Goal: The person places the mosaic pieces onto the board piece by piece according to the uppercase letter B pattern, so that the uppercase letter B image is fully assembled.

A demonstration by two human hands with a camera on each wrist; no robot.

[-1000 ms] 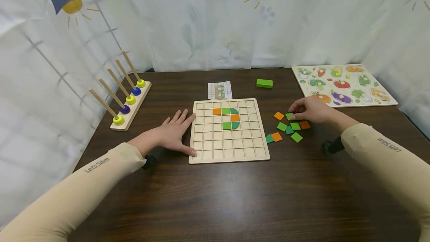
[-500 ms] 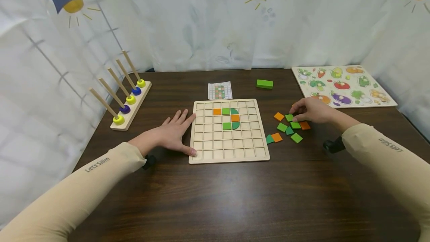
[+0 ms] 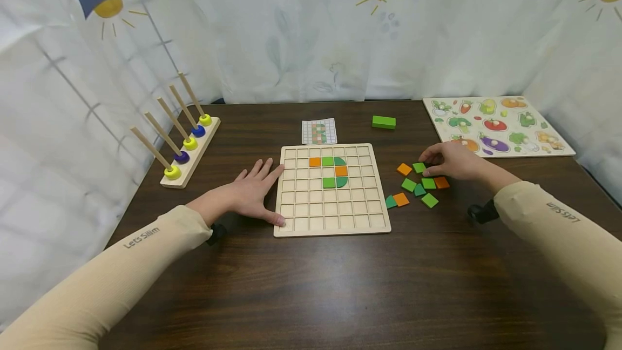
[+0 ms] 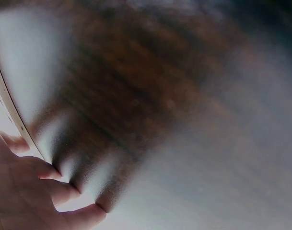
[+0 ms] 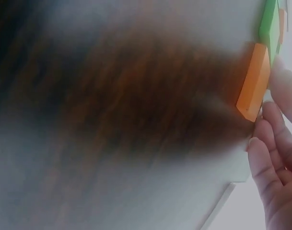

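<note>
Resting at the left side of the wooden grid board, the person's left hand has its fingers straight and fanned wide; thumb and index finger touch the board's edge, and it grips nothing. Six tiles sit in the board's cells: two orange squares, two light green squares and two dark green quarter-rounds. The right hand has its fingers bent low among the loose tiles, thumb beside one light green tile; I can't tell whether it has hold of it. I count nine loose tiles on the worktop: three orange, four light green, two dark green. Beyond the board lie one printed card and one light green block. One peg stand carries five pegs and five rings, three yellow, two blue; one vegetable puzzle board lies far right.
</note>
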